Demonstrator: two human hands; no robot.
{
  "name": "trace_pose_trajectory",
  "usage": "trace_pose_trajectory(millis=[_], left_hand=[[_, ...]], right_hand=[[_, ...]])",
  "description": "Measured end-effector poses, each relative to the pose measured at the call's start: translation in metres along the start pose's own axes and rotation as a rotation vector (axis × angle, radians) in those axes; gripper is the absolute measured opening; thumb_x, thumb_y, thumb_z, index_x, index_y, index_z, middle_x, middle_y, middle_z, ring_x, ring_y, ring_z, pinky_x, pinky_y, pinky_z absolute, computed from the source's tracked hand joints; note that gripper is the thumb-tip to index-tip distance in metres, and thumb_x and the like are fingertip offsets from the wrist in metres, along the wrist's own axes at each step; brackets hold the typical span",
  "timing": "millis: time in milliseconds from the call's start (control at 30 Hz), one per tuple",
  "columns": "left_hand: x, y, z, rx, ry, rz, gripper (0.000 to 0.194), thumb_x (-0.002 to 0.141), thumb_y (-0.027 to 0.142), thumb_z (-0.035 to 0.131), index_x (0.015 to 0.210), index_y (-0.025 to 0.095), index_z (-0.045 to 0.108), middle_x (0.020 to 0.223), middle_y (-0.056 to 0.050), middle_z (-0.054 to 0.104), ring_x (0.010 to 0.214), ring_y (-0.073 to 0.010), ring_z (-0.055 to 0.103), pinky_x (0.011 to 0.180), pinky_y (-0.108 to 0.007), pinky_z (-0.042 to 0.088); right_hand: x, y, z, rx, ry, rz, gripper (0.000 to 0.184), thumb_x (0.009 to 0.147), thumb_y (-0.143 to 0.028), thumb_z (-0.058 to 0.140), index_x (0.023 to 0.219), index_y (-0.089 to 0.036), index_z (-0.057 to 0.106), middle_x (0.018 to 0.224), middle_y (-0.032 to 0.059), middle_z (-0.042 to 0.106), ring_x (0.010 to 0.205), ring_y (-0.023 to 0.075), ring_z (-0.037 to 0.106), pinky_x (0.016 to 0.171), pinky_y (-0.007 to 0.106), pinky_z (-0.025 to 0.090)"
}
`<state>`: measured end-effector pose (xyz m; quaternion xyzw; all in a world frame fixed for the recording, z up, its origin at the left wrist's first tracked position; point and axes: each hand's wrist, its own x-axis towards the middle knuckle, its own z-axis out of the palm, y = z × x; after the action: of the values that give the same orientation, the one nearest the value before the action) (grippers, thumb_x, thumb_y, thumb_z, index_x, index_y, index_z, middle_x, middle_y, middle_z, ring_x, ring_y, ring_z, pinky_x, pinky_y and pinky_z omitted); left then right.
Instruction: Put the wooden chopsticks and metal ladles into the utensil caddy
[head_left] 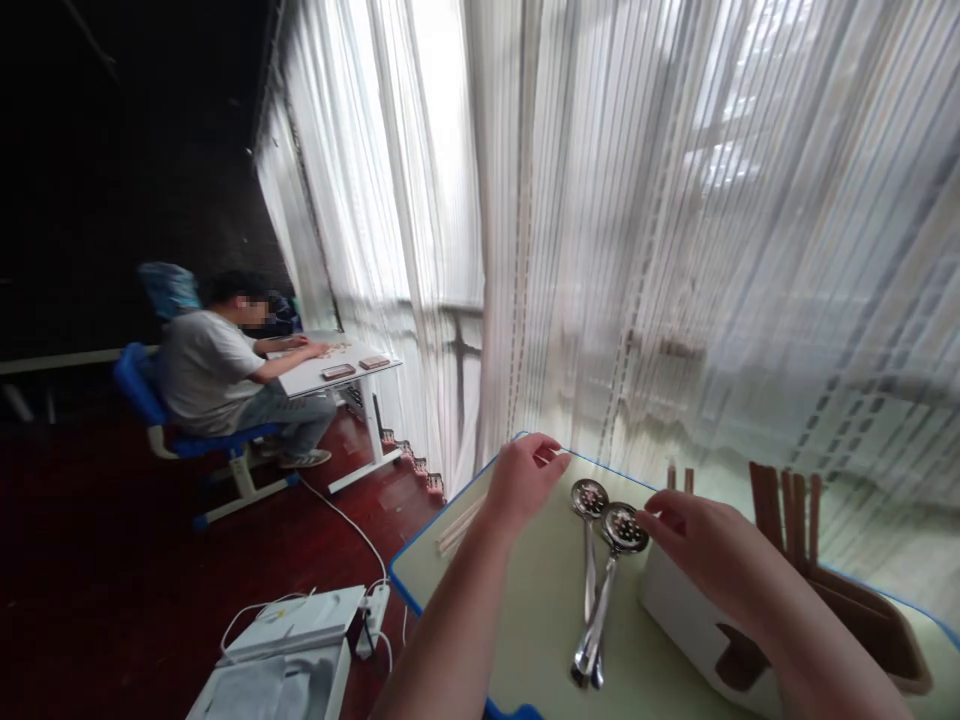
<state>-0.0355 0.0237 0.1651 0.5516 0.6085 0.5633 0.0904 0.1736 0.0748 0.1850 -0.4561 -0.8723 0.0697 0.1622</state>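
Observation:
My left hand [525,480] hovers near the far left corner of a pale green table [540,600], fingers curled in a pinch on something thin I cannot make out. My right hand [705,545] rests over a white holder box [690,620], fingers bent close to two brown chopsticks [679,478] standing in it. Two perforated metal spoons [604,560] lie crossed on the table between my hands. Pale chopsticks [459,525] lie at the table's left edge.
A brown holder [862,610] with several dark chopsticks stands at the right. Sheer white curtains [637,250] hang just behind the table. A seated person [217,375] works at a small white desk at the left. A grey case [292,650] and cables lie on the floor.

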Motion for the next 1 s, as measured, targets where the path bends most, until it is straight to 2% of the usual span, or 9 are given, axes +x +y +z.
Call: trace_pose_trajectory(millis=[133, 233, 300, 467, 567, 667, 733, 867, 1000], left_hand=[[-0.027, -0.047, -0.022, -0.146, 0.140, -0.140, 0.030, 0.080, 0.037, 0.049, 0.100, 0.017, 0.059, 0.076, -0.004, 0.064, 0.063, -0.0143, 0.060, 0.053, -0.025, 0.048], [-0.051, -0.080, -0.044, 0.010, 0.360, -0.153, 0.026, 0.081, 0.035, 0.049, 0.096, 0.018, 0.061, 0.077, -0.005, 0.063, 0.070, -0.0161, 0.060, 0.064, -0.029, 0.050], [-0.068, -0.099, -0.057, 0.075, 0.417, -0.141, 0.025, 0.082, 0.032, 0.047, 0.097, 0.018, 0.061, 0.082, -0.007, 0.063, 0.075, -0.0170, 0.060, 0.068, -0.030, 0.050], [-0.094, -0.134, -0.069, 0.117, 0.431, -0.173, 0.027, 0.083, 0.028, 0.044, 0.102, 0.015, 0.060, 0.093, -0.011, 0.063, 0.083, -0.0176, 0.059, 0.069, -0.028, 0.050], [-0.093, -0.146, -0.065, 0.119, 0.426, -0.187, 0.029, 0.082, 0.025, 0.045, 0.104, 0.015, 0.059, 0.095, -0.011, 0.063, 0.086, -0.0175, 0.059, 0.073, -0.029, 0.049], [-0.088, -0.156, -0.061, 0.136, 0.417, -0.246, 0.027, 0.078, 0.020, 0.048, 0.101, 0.014, 0.061, 0.095, -0.010, 0.065, 0.089, -0.0183, 0.059, 0.080, -0.031, 0.047], [-0.086, -0.161, -0.060, 0.128, 0.410, -0.300, 0.027, 0.077, 0.018, 0.048, 0.099, 0.013, 0.062, 0.095, -0.010, 0.066, 0.089, -0.0181, 0.060, 0.080, -0.030, 0.046], [-0.085, -0.167, -0.061, 0.110, 0.328, -0.346, 0.027, 0.076, 0.016, 0.048, 0.098, 0.013, 0.062, 0.093, -0.010, 0.067, 0.083, -0.0164, 0.062, 0.075, -0.027, 0.047], [-0.085, -0.166, -0.060, 0.173, 0.238, -0.314, 0.024, 0.076, 0.018, 0.049, 0.093, 0.013, 0.064, 0.088, -0.009, 0.068, 0.077, -0.0160, 0.062, 0.073, -0.027, 0.047]], right_hand=[[-0.001, -0.042, 0.026, 0.113, -0.092, -0.197, 0.022, 0.079, -0.035, 0.047, 0.069, -0.024, 0.063, 0.069, 0.0079, 0.066, 0.064, 0.0208, 0.059, 0.058, 0.029, 0.038], [-0.006, -0.072, 0.059, 0.161, -0.134, -0.288, 0.022, 0.079, -0.033, 0.046, 0.074, -0.022, 0.064, 0.074, 0.0073, 0.067, 0.067, 0.0204, 0.060, 0.061, 0.029, 0.039], [-0.009, -0.090, 0.083, 0.178, -0.167, -0.315, 0.024, 0.079, -0.032, 0.044, 0.077, -0.021, 0.065, 0.077, 0.0066, 0.067, 0.070, 0.0196, 0.061, 0.063, 0.028, 0.040], [-0.007, -0.125, 0.141, 0.194, -0.173, -0.276, 0.027, 0.078, -0.025, 0.043, 0.090, -0.017, 0.065, 0.084, 0.0085, 0.068, 0.079, 0.0209, 0.062, 0.071, 0.029, 0.042], [0.001, -0.143, 0.171, 0.227, -0.077, -0.200, 0.035, 0.077, -0.020, 0.043, 0.106, -0.013, 0.061, 0.103, 0.0117, 0.064, 0.092, 0.0208, 0.060, 0.082, 0.029, 0.040], [0.006, -0.153, 0.194, 0.240, 0.064, -0.135, 0.040, 0.078, -0.017, 0.041, 0.115, -0.010, 0.056, 0.112, 0.0133, 0.059, 0.098, 0.0207, 0.056, 0.088, 0.028, 0.038], [0.005, -0.154, 0.206, 0.237, 0.114, -0.135, 0.040, 0.079, -0.016, 0.039, 0.114, -0.011, 0.058, 0.111, 0.0127, 0.059, 0.099, 0.0205, 0.055, 0.089, 0.028, 0.037], [0.000, -0.145, 0.221, 0.181, 0.084, -0.156, 0.032, 0.081, -0.019, 0.039, 0.094, -0.015, 0.067, 0.098, 0.0100, 0.064, 0.093, 0.0210, 0.056, 0.089, 0.029, 0.036], [-0.004, -0.140, 0.224, 0.152, 0.133, -0.183, 0.034, 0.082, -0.020, 0.040, 0.107, -0.017, 0.063, 0.106, 0.0077, 0.063, 0.096, 0.0207, 0.053, 0.090, 0.029, 0.034]])
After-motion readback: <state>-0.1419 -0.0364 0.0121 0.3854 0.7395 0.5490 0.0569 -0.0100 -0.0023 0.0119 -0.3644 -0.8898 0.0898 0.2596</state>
